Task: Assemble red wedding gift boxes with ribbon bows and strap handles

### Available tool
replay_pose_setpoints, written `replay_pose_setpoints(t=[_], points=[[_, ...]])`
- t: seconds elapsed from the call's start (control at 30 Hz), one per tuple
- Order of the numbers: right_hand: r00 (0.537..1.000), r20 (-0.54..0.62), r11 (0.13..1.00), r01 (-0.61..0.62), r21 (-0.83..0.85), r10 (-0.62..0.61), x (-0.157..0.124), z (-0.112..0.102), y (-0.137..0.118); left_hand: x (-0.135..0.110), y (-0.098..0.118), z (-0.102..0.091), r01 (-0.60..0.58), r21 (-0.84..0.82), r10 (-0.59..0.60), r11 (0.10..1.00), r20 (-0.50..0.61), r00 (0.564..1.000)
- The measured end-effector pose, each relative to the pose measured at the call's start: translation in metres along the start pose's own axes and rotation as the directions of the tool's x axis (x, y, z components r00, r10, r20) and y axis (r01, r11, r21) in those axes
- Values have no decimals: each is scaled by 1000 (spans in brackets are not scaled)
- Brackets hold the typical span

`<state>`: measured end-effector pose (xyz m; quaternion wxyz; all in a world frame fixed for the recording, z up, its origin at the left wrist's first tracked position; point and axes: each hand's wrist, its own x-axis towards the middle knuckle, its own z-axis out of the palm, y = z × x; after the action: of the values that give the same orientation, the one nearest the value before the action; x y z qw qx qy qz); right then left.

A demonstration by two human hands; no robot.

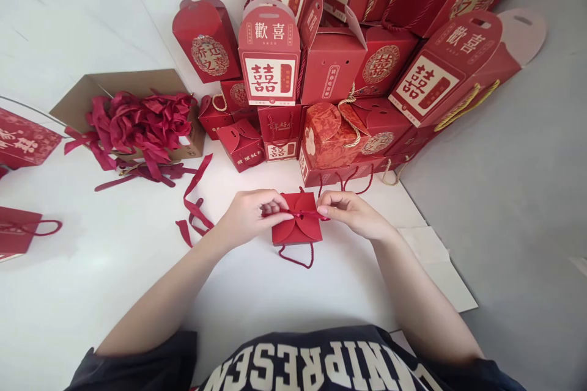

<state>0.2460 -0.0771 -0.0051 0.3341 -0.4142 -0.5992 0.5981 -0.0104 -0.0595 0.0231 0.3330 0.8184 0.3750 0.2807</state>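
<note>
Just below the middle of the frame, a small red paper gift box [298,231] with rounded petal flaps is sitting on the white tabletop [114,275], directly in front of the person's chest. The left hand [251,215] is gripping one end of a thin dark-red satin ribbon [300,214] at the box's left edge, fingers curled in narrowly around it. The right hand [351,211] is pinching the other end at the right edge, thumb and forefinger pressed together.

The ribbon is running left to right across the folded flaps — that is its long axis — with a small knot or loop showing at the middle. The box is lying roughly square to the frame with its top facing up at the camera. A red cord handle [297,260] is looping out from its lower edge toward the person.

The box is looking light and thin-walled, so it would probably slide on the smooth top or dent under an uneven pull. It is better held by its side walls than by the flaps. The ribbon is looking soft and slippery — best gripped close to the knot.

At the upper left an open brown cardboard carton [82,93] is holding a heap of red ribbons [137,122]. Larger red printed gift boxes [270,55] are piling up across the top.
</note>
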Motion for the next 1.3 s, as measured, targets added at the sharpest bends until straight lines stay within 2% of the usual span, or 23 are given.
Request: replay_pose_setpoints(t=[0.07, 0.13, 0.33, 0.53, 0.67, 0.8, 0.93, 1.0, 1.03, 1.07, 1.13, 1.2, 1.23, 1.3], points=[[1000, -11, 1000, -10, 3, 10, 0, -1, 1, 2, 1, -5, 219, -96, -213, 971, 71, 974], [1000, -22, 1000, -16, -2, 16, -1, -1, 1, 3, -1, -9, 344, -150, -325, 927, 138, 935], [1000, -25, 998, -13, -59, 12, -2, -8, 3, 6, -17, -20, 496, -250, -415, 831, 313, 854], [999, 14, 995, -35, -91, 36, 0, -11, 6, 9, -22, -29, 593, -216, -471, 776, 427, 772], [994, 86, 996, -59, -72, 65, 2, -6, 8, 11, -27, -34, 604, -147, -465, 784, 505, 727], [995, 77, 996, -60, -64, 65, 3, -7, 14, 9, -36, -39, 604, -200, -399, 771, 589, 703], [994, 84, 996, -63, -58, 68, 3, -11, 18, 7, -48, -46, 637, -224, -327, 737, 707, 627], [993, 93, 997, -65, -52, 69, 3, -11, 18, 6, -53, -51, 624, -227, -255, 748, 769, 586], [993, 96, 997, -66, -49, 70, 3, -10, 18, 6, -54, -53, 592, -239, -209, 770, 782, 587], [993, 100, 997, -66, -46, 70, 3, -9, 18, 6, -55, -55, 542, -263, -158, 798, 776, 610], [992, 103, 997, -65, -41, 68, 4, -7, 17, 7, -53, -55, 396, -343, -53, 851, 695, 717], [991, 112, 997, -62, -35, 66, 5, -5, 16, 9, -48, -51, 228, -419, 47, 879, 551, 833], [991, 118, 998, -61, -32, 64, 6, -5, 16, 10, -45, -48, 162, -446, 87, 880, 487, 869], [990, 130, 998, -57, -26, 60, 8, -4, 16, 13, -41, -38, 89, -485, 139, 870, 414, 899]])
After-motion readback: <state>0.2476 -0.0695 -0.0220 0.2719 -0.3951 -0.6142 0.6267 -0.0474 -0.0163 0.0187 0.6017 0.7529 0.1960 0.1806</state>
